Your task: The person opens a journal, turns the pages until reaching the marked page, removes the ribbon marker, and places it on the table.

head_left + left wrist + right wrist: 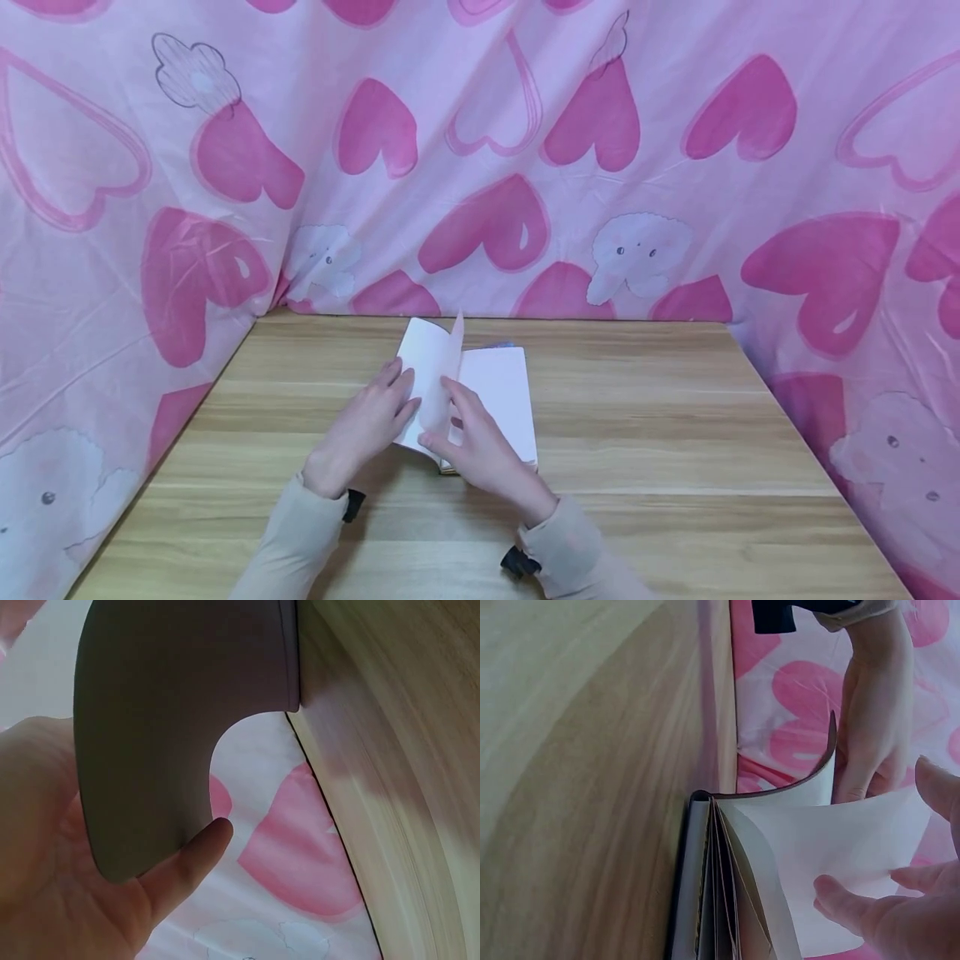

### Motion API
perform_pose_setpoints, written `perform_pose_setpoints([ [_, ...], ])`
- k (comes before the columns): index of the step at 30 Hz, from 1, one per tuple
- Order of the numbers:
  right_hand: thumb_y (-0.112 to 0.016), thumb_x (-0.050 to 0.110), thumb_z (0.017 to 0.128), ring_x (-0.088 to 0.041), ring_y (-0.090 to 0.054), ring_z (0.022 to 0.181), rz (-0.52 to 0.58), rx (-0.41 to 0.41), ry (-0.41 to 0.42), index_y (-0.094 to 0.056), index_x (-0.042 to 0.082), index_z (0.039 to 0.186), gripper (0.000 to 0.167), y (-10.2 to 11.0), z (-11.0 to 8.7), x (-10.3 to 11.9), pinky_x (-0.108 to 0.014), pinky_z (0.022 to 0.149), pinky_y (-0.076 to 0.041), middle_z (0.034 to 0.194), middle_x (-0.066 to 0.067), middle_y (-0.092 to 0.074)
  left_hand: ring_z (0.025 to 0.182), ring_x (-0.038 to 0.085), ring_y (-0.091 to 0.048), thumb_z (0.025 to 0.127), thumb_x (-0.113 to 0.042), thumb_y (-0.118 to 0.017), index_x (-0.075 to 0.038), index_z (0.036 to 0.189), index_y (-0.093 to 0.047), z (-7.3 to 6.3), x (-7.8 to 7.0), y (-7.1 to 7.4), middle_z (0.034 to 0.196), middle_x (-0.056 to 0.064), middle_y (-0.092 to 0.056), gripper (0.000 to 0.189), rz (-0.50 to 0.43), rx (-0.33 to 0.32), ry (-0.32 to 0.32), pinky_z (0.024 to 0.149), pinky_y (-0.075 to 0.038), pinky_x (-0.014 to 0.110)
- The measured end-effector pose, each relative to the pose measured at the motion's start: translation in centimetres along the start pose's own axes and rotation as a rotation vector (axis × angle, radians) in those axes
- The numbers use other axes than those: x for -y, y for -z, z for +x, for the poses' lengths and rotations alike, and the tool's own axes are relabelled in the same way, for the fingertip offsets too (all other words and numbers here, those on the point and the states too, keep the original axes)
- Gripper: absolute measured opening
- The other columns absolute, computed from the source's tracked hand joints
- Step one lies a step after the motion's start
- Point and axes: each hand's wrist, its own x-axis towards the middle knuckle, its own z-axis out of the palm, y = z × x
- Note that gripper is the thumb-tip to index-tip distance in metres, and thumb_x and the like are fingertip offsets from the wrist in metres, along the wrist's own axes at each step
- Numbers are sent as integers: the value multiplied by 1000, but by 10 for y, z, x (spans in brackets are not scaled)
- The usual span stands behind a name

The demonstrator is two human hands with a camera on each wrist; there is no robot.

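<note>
White-paged notebook (498, 404): one, open on the table (675, 433) in front of the person, between the two hands; long axis ran away from the person, a little aslant.
Right side: pages lay flat, right of the spine (700, 796).
Left side: cover (142, 742) was lifted off the table and curved, dark in shadow outside, with a white page (427, 346) within.
Raised leaf (855, 840): one, thin, rooted at the spine, stood up between the flat pages and the lifted cover.
Right hand (480, 437): the nearer to the raised leaf; fingers loosely spread, tips against the paper, clenched on nothing; the leaf lay to their left.
Left hand (367, 417): beyond the leaf, at the cover's outer edge; fingers extended along the inner side, pressing rather than gripping.
Key relation: leaf between the hands, touched by the right; whether the left also touched it could not be told.
Sleeves (296, 533): two, pale, a black fitting (520, 563) at each wrist.
Backdrop: pink cloth (660, 192), heart-patterned, hung behind the table.
</note>
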Motion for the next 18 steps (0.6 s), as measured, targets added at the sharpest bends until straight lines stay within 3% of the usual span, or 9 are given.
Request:
perform_pose_setpoints([
  [7, -61, 26, 98, -26, -39, 135, -159, 80, 40, -37, 9, 150, 59, -7, -5, 2, -44, 106, -40, 154, -15, -29, 126, 44, -48, 82, 0, -71, 8, 130, -55, -1, 4, 7, 136, 31, -49, 52, -20, 8, -26, 93, -48, 54],
  [14, -56, 30, 100, -26, -32, 140, -254, 142, 36, -36, 12, 151, 57, -14, -6, 7, -44, 111, -33, 157, -15, -25, 126, 39, -50, 92, -5, -65, 8, 129, -58, 0, 19, 21, 135, 24, -54, 40, -73, 6, -22, 101, -42, 52],
  [18, -56, 31, 100, -24, -29, 142, -272, 176, 12, -35, 12, 151, 58, -15, -9, 8, -43, 112, -31, 158, -13, -24, 122, 36, -55, 96, -10, -62, 1, 124, -65, 0, 24, 26, 129, 19, -61, 30, -112, -20, -19, 99, -44, 52],
])
